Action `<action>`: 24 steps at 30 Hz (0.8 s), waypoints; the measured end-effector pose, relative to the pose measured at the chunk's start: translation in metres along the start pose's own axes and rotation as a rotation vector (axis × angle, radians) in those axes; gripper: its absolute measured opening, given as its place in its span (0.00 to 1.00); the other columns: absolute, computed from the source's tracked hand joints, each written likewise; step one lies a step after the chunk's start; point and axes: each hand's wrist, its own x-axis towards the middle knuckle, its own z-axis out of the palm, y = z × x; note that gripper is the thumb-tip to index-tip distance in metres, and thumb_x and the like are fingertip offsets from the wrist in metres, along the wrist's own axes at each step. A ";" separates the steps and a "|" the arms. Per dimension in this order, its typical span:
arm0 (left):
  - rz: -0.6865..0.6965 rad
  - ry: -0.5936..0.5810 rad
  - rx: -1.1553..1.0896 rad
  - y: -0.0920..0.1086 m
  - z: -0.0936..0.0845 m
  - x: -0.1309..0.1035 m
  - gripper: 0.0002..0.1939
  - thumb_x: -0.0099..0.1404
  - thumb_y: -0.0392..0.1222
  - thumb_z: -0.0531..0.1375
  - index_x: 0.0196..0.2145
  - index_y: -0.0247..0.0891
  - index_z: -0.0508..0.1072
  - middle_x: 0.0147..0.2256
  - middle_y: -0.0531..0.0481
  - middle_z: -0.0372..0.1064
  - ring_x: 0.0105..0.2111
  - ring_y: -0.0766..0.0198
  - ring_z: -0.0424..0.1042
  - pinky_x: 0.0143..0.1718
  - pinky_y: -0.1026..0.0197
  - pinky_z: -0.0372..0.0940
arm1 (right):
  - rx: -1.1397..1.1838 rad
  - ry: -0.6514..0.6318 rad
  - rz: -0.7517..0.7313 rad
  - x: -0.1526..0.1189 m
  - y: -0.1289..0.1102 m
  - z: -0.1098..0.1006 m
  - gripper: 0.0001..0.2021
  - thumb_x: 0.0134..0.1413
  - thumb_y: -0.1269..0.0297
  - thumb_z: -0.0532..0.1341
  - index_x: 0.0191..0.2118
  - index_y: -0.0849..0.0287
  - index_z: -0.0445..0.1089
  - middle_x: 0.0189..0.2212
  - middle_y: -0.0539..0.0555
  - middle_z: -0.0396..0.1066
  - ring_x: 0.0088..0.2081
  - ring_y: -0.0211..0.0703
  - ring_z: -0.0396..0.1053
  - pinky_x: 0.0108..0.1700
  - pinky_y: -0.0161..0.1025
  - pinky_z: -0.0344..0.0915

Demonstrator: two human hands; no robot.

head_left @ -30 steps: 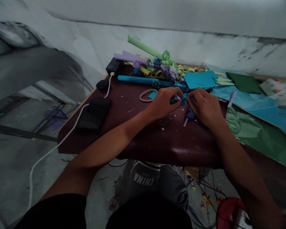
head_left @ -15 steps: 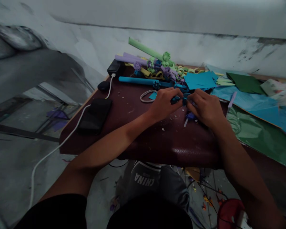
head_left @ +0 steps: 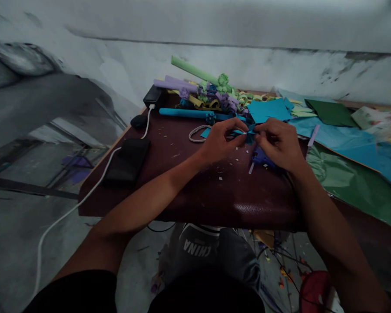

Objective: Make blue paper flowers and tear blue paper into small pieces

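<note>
Between my two hands is a small folded piece of blue paper [head_left: 250,136]. My left hand [head_left: 222,139] pinches its left side between thumb and fingers. From the right, my right hand [head_left: 278,141] grips the same paper with closed fingertips, which hide part of it. Below my right hand lies a blue glue gun [head_left: 260,158], partly covered, with a pale stick at its end. A light loop band [head_left: 193,134] and a small blue paper scrap [head_left: 205,133] lie left of my left hand. Behind the hands stretches a rolled blue paper tube [head_left: 184,113].
Green and purple paper tubes [head_left: 195,69] with paper flowers lie at the back of the dark red table [head_left: 182,182]. Blue sheets [head_left: 269,109] and a green plastic-wrapped pack [head_left: 352,187] cover the right. A black phone-like device [head_left: 127,161] with a white cable [head_left: 74,206] lies left.
The blue paper between my fingertips has turned and shows more of its surface. My right hand's fingers have shifted, and more of the glue gun shows. The view has moved slightly.
</note>
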 end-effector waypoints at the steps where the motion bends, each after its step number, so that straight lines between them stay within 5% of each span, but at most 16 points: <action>1: -0.006 -0.010 -0.030 -0.001 0.000 0.001 0.14 0.80 0.54 0.69 0.50 0.41 0.79 0.46 0.45 0.84 0.42 0.61 0.85 0.44 0.59 0.81 | 0.010 -0.007 0.001 0.000 0.001 0.000 0.12 0.74 0.54 0.62 0.49 0.48 0.82 0.35 0.55 0.76 0.36 0.52 0.71 0.42 0.51 0.68; 9: 0.005 -0.065 0.061 0.009 -0.004 -0.002 0.07 0.76 0.46 0.67 0.45 0.40 0.78 0.37 0.49 0.83 0.35 0.63 0.83 0.36 0.62 0.74 | -0.085 -0.156 -0.107 -0.002 -0.006 -0.003 0.10 0.78 0.60 0.59 0.47 0.53 0.78 0.39 0.58 0.78 0.38 0.52 0.74 0.41 0.49 0.65; 17: 0.100 -0.114 0.520 0.012 -0.003 -0.005 0.08 0.80 0.43 0.62 0.50 0.41 0.80 0.32 0.51 0.81 0.34 0.59 0.83 0.40 0.59 0.69 | -0.312 -0.226 -0.146 -0.005 -0.015 -0.005 0.12 0.78 0.63 0.58 0.46 0.56 0.79 0.40 0.60 0.79 0.37 0.53 0.74 0.37 0.48 0.56; 24: -0.017 -0.156 0.831 0.034 0.004 -0.006 0.11 0.80 0.39 0.58 0.53 0.36 0.79 0.32 0.46 0.81 0.32 0.55 0.80 0.39 0.57 0.67 | -0.283 -0.264 -0.267 -0.007 -0.010 -0.006 0.13 0.77 0.62 0.59 0.42 0.57 0.79 0.36 0.58 0.76 0.33 0.49 0.71 0.34 0.46 0.54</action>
